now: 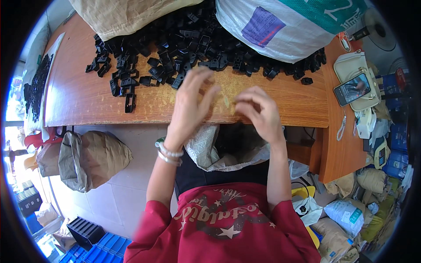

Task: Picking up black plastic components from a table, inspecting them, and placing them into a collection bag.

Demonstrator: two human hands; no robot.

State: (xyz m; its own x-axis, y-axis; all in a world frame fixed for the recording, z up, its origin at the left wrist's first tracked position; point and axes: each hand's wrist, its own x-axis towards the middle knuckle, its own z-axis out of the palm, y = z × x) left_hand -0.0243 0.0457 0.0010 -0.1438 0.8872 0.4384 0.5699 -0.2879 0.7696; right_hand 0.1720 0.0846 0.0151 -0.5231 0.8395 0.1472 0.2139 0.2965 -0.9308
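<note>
Black plastic parts (164,61) lie in a loose heap across the far half of the wooden table. My left hand (190,98) is over the table's near edge, its fingertips close to the front of the heap. Its thumb stands apart from the fingers, and I see nothing held. To the right, my right hand (262,115) hovers above the edge with curled fingers and a gap between thumb and fingertips. It looks bare, though both hands are slightly blurred. Below them, a white woven sack (199,151) gapes at my lap; its inside is dark and its contents are hard to make out.
A brown sack (127,17) and a white-and-green sack (272,26) rest over the heap. On the right side extension are a smartphone (352,89) and a cream bag (351,65). A brown paper sack (94,160) stands on the floor at left, with blue crates (107,250) nearer me.
</note>
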